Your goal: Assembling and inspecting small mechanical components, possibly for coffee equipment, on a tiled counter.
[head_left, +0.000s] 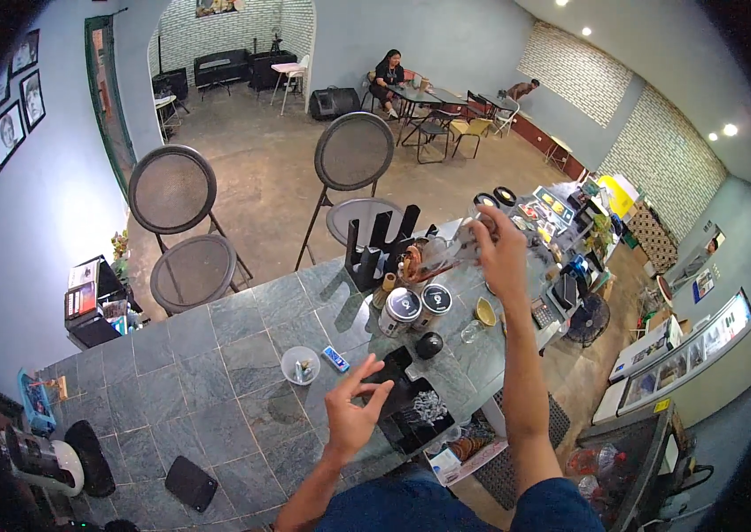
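My right hand is raised over the far right of the counter, its fingers closed on a clear plastic cup. Behind and left of that cup stand copper-coloured utensils and a black upright holder. Over the near middle, my left hand has thumb and index finger pinched together; whatever lies between them is too small to make out. Beside it is a black compartment tray with small clear-wrapped pieces. A small clear tub and a blue packet lie just beyond.
Two lidded tins and a round black object stand on the tiled counter. A phone-like black slab lies near left. Tall mesh chairs line the far side. A person sits at a distant table.
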The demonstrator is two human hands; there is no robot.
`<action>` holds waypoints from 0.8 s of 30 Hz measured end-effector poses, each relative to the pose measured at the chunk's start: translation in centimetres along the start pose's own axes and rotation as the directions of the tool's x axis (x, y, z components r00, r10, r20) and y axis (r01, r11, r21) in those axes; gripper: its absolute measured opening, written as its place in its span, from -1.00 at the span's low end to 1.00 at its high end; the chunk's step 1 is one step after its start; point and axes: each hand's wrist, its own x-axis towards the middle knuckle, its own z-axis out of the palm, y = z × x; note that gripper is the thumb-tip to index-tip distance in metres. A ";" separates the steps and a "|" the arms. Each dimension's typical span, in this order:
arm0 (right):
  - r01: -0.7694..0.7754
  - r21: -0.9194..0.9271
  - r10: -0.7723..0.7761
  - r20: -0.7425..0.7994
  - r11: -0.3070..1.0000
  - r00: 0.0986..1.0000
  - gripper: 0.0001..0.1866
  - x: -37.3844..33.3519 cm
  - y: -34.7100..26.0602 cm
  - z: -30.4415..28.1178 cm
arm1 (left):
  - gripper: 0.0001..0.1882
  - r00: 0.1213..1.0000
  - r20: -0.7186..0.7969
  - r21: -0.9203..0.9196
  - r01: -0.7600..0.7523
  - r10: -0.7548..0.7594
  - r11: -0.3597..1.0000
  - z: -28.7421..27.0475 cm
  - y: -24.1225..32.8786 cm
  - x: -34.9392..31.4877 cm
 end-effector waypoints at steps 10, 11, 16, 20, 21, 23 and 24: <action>0.116 -0.398 -0.065 0.140 0.910 0.988 -0.70 2.2 10.4 10.3 | -0.45 0.994 0.051 -0.089 0.099 -0.094 0.991 -0.4 -1.2 -0.7; 0.118 -0.396 -0.066 0.142 0.911 0.988 -0.70 2.1 11.2 11.1 | -0.45 0.993 0.055 -0.088 0.110 -0.106 0.990 -0.6 -1.1 -0.6; 0.040 -0.384 0.011 0.129 0.922 0.992 -0.72 2.7 13.0 13.3 | -0.46 0.993 0.040 -0.060 0.110 -0.107 0.992 -1.4 -1.7 -0.2; -0.054 -0.345 0.123 0.182 0.937 0.975 -0.70 4.5 14.7 13.7 | -0.46 0.993 0.043 -0.033 0.113 -0.111 0.993 -2.0 -1.5 0.2; -0.053 -0.346 0.123 0.184 0.937 0.975 -0.70 4.6 15.2 13.8 | -0.46 0.993 0.041 -0.034 0.113 -0.112 0.993 -2.0 -1.5 0.3; 0.043 -0.425 0.050 0.207 0.904 0.977 -0.72 4.7 16.1 14.3 | -0.45 0.993 0.049 -0.013 0.111 -0.111 0.994 -2.0 -1.5 0.6; 0.047 -0.426 0.046 0.206 0.904 0.978 -0.72 4.5 16.8 14.6 | -0.45 0.993 0.049 -0.016 0.108 -0.107 0.994 -1.9 -1.5 0.6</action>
